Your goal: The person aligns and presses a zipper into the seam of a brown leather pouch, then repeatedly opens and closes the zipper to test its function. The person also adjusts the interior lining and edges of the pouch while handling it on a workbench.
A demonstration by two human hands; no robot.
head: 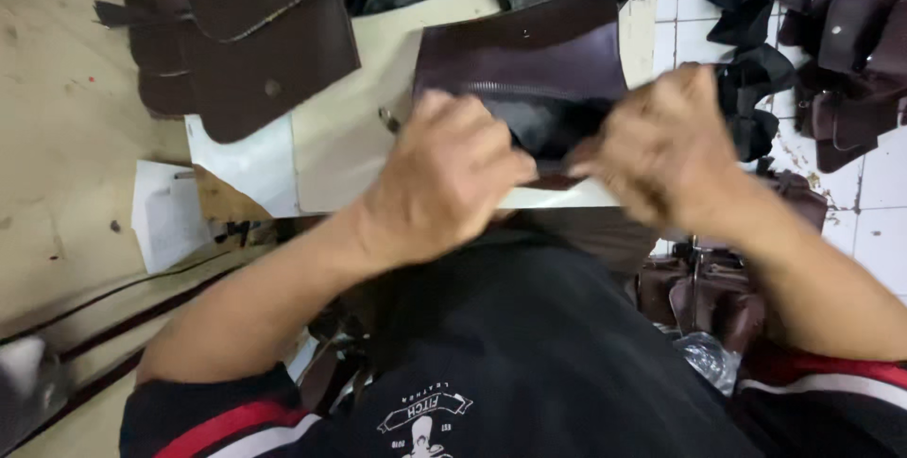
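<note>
A dark brown leather bag piece (529, 52) with a zipper line and a black lining lies on a cream work board (340, 156) in front of me. My left hand (444, 175) grips its near edge from the left, fingers curled over the black lining. My right hand (661, 142) pinches the same edge from the right. Both hands are close together, and their fingertips are hidden in the lining.
A stack of brown leather flaps with snaps (236, 33) lies at the upper left. More brown and black leather pieces (841, 33) lie on the white tiled floor at the right. White paper scraps (165, 212) sit at the left. Finished brown bags (709, 293) are under my right arm.
</note>
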